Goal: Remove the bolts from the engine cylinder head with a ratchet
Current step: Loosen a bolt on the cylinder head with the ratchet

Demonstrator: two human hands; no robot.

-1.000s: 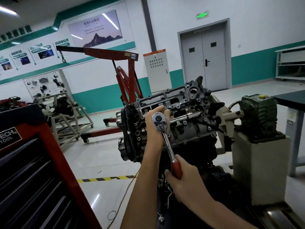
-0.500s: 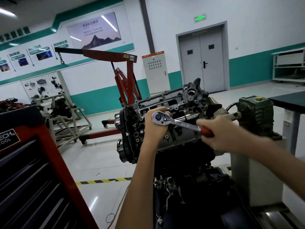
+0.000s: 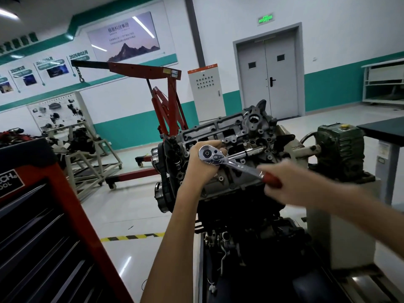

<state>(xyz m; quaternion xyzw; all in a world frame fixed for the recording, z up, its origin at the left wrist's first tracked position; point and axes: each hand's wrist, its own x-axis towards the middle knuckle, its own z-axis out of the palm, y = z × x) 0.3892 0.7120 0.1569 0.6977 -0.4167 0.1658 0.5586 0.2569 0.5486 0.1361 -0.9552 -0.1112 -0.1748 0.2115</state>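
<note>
A chrome ratchet [image 3: 231, 163] with a red handle points toward the grey engine cylinder head [image 3: 240, 141], which is mounted tilted on a stand. A long extension bar [image 3: 249, 153] runs from the ratchet head into the cylinder head. My left hand [image 3: 202, 166] grips around the ratchet head from behind. My right hand [image 3: 282, 182], blurred by motion, grips the red handle at the right, and the handle slopes down to the right. The bolt under the socket is hidden.
A red tool cabinet [image 3: 43, 226] fills the lower left. A red engine crane [image 3: 161, 106] stands behind the engine. A green gearbox [image 3: 341, 149] on a grey pedestal sits at the right, next to a dark table [image 3: 384, 130].
The right hand swung the handle from pointing down up to the right, then back down a little. My left hand stayed on the ratchet head.
</note>
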